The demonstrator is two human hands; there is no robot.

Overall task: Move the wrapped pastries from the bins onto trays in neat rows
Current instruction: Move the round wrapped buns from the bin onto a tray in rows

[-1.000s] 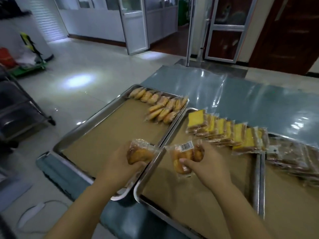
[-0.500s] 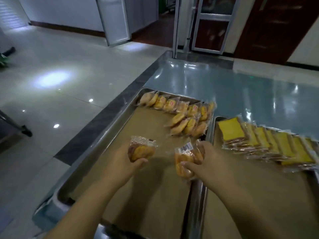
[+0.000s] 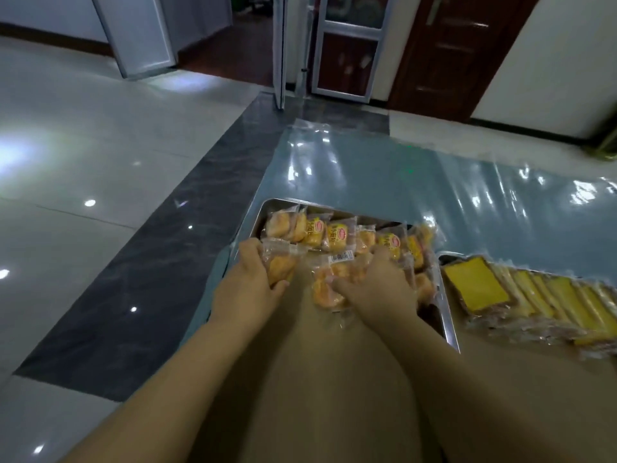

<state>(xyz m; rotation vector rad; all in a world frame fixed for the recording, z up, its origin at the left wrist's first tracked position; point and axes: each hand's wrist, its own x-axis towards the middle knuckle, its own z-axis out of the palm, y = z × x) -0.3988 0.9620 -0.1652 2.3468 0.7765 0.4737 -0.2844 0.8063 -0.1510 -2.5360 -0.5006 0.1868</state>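
— Why are both hands so low over the tray (image 3: 262,215)?
— To start a second row, I think. The left hand (image 3: 248,285) curls round one wrapped pastry (image 3: 279,267) by the left rim. The right hand (image 3: 377,289) pinches another pastry (image 3: 329,290) mid-tray, just below the far row (image 3: 337,233).

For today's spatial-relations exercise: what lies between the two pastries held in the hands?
Head view: just a narrow strip of brown tray liner, between the left pastry in the left hand and the right pastry in the right hand.
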